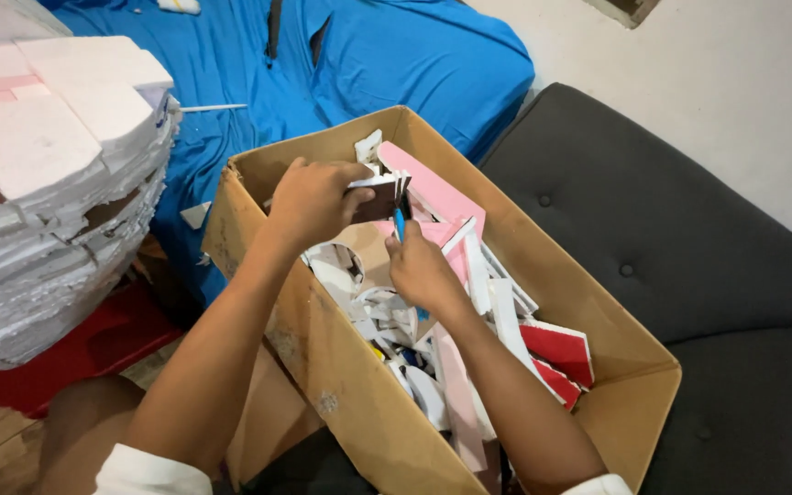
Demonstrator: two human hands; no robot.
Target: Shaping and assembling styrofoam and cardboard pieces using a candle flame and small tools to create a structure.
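Cardboard box (359, 403) below; left hand (313, 197) pinches dark board piece (379, 197), right hand (422, 270) grips blue cutter (400, 223).

One head-worn view, looking steeply down and forward, close over the open brown cardboard box (341, 385) of foam scraps beside a dark grey cushioned sofa (689, 275).

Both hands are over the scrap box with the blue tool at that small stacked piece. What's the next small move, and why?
Probably draw the blue tool on through the stacked piece: the left hand pinches it above the cardboard box, the right hand has the tool at its edge, so offcuts would drop inside.
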